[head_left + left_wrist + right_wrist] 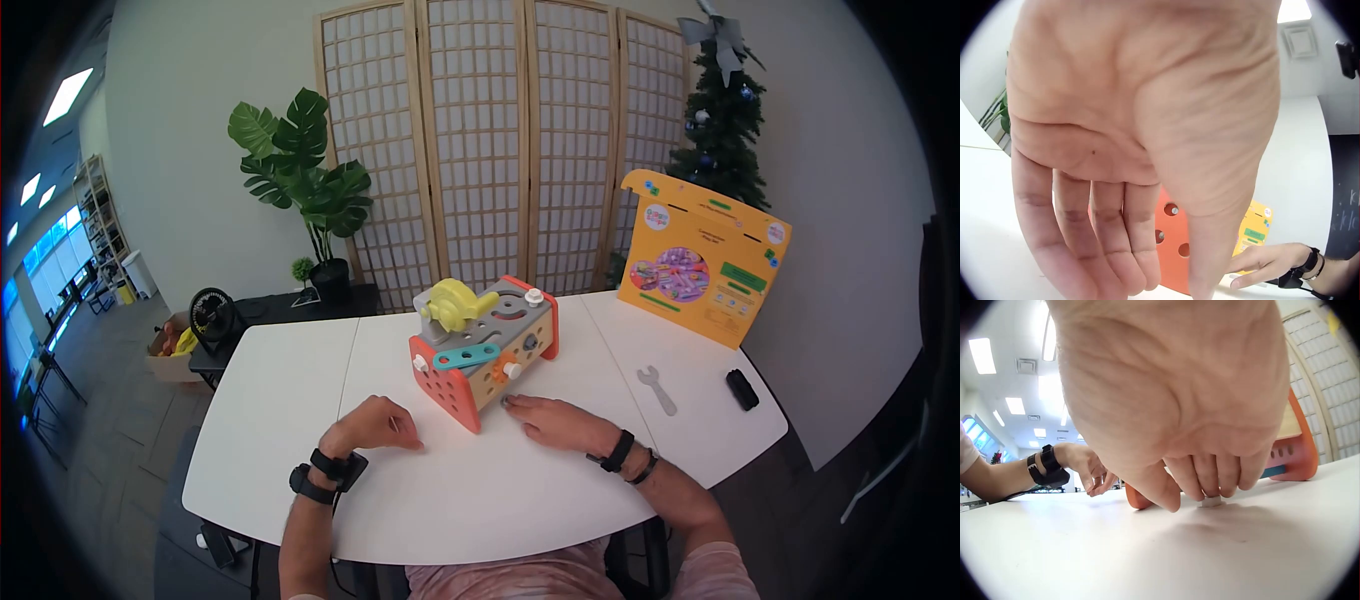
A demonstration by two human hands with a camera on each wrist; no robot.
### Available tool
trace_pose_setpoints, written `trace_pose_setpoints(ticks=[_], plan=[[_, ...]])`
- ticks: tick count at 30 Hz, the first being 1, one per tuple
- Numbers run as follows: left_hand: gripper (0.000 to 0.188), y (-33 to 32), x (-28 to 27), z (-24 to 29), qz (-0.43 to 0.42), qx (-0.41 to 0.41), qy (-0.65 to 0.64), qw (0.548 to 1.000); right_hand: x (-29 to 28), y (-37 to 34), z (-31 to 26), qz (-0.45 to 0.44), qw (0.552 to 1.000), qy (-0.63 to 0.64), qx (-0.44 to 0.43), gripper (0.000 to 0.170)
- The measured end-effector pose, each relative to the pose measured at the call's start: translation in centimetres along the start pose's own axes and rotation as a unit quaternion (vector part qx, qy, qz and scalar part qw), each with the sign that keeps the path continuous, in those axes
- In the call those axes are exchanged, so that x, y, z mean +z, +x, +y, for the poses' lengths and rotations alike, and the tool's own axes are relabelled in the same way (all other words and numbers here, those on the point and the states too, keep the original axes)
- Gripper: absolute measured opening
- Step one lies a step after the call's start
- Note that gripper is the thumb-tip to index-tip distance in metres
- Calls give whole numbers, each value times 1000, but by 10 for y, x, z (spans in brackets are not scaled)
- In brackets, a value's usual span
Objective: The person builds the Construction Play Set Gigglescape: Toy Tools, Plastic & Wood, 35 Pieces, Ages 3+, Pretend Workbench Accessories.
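Note:
A toy workbench [500, 345] with coral end panels [1303, 447] and a grey top stands on the white table. A yellow toy piece with a handle [455, 305] sits on top, and a teal strip with holes [467, 356] lies across the front edge. White knobs and an orange gear [498, 372] are on its sides. My right hand [562, 422] reaches down beside the front, its fingertips on a small pale grey piece [1211, 502] on the table, thumb apart from it. My left hand [378, 425] hangs loosely near the coral end panel, holding nothing.
A grey toy wrench [657, 391] and a black case-like object [742, 390] lie on the table at right. The yellow-orange box [705, 260] stands at the back right. Behind the table are a folding screen [480, 150], a potted plant [328, 270] and a small fan [212, 316].

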State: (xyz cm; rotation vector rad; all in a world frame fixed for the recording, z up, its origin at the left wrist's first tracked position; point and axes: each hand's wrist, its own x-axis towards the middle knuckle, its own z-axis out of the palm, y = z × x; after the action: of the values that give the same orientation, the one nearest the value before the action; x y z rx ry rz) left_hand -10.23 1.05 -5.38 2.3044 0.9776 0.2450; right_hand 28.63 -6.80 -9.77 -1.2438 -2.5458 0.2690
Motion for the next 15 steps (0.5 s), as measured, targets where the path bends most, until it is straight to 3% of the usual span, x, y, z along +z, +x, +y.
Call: trace_pose_setpoints(ticks=[2,8,12,15], plan=[[27,0,2,0,-14,13,-12,1000,-4,1,-3,-2,1000,-4,-2,46],[32,1,8,3,-73,-47,3,996,-44,-20,18,26,999,6,36,44],[36,3,10,3,-110,-99,-23,989,-66,-67,86,101,981,-53,159,43],[37,2,10,5,-118,-107,-29,987,-96,-100,101,119,964,-38,233,45]])
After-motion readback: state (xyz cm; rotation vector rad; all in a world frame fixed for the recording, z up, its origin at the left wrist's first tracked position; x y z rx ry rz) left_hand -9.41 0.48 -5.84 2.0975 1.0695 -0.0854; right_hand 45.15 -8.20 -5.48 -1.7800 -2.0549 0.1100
